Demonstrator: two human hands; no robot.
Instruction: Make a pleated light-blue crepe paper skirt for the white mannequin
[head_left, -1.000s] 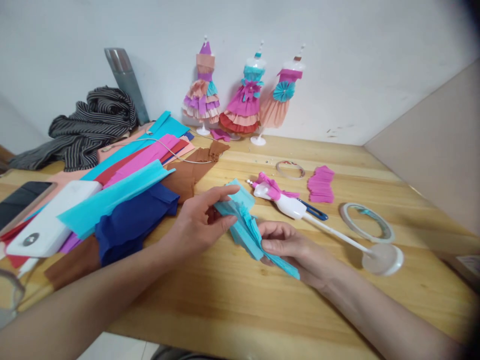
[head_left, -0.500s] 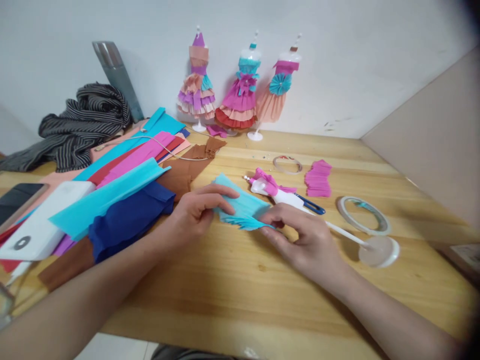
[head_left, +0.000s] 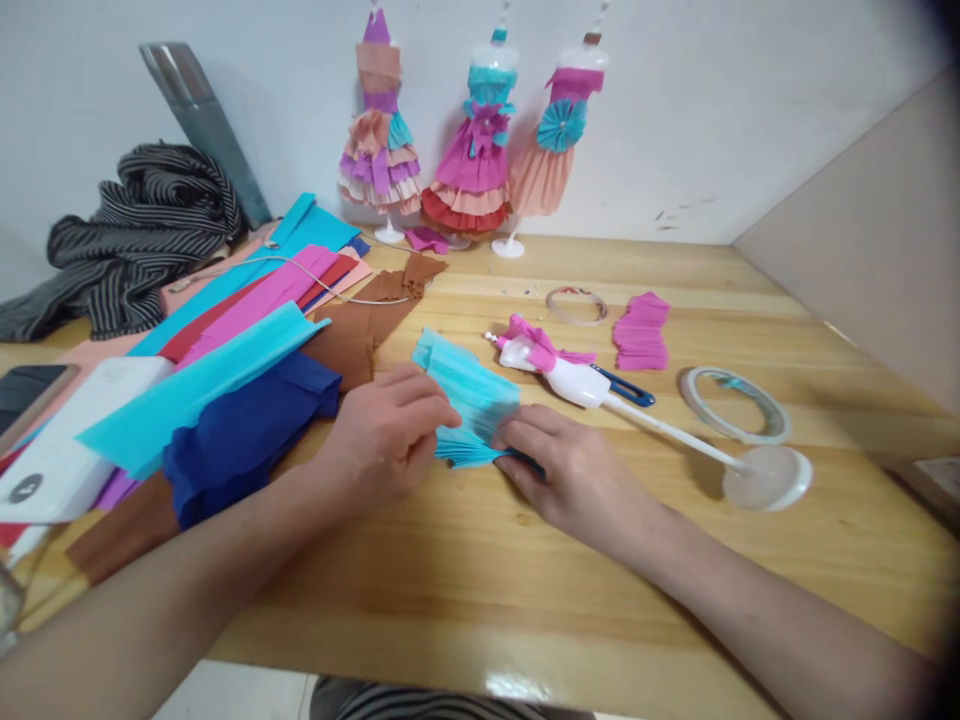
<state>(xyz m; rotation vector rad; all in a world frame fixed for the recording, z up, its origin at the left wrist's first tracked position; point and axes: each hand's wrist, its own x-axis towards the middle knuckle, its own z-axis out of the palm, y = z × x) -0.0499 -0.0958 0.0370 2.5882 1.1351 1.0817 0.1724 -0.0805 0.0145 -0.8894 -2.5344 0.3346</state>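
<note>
A turquoise piece of crepe paper [head_left: 469, 385] lies low over the table between my hands, its near edge gathered into small pleats. My right hand [head_left: 566, 465] pinches the paper's right corner, thumb below and fingers above. Curled over the left edge is my left hand [head_left: 394, 430], its fingertips at the pleats and the thumb mostly hidden. Just beyond my right hand, a small white dress-form mannequin [head_left: 577, 382] rests on its side with pink crepe paper around its top. Beside it is a dark blue cutter [head_left: 626, 388].
Three dressed mannequins [head_left: 487, 150] stand along the wall. To the right are a tape roll [head_left: 694, 405], a thin ring [head_left: 551, 305] and a pink crepe strip [head_left: 641, 332]. Coloured crepe sheets [head_left: 202, 390], a white device [head_left: 90, 430], a striped scarf [head_left: 142, 240] and a flask [head_left: 217, 140] crowd the left.
The crepe paper has come down closer to the table. My left hand has shifted slightly left and down, its fingers more curled. The camera view has tilted downward.
</note>
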